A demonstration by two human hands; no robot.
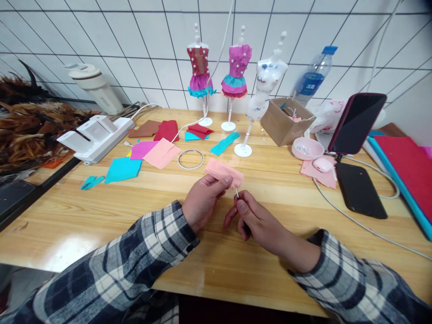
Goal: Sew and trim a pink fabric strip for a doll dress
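My left hand [203,200] pinches a strip of pink crepe paper [219,168] between thumb and fingers, above the middle of the table. Close to its right, my right hand [254,216] is closed round what look like small dark-handled scissors [237,193]. Their thin metal tip meets the lower right edge of the strip. Most of the handle is hidden by my fingers. Just beyond the strip a silver ring [191,159] lies flat, and a bare, flower-patterned mini dress form [265,85] stands upright.
Two dressed mini forms [199,67] stand by the tiled wall. Coloured paper pieces [123,170] and a white power strip [101,139] lie left. A cardboard box [285,123], pink bowl [308,148], propped phone [357,121] and black phone [361,189] are right, with a cable.
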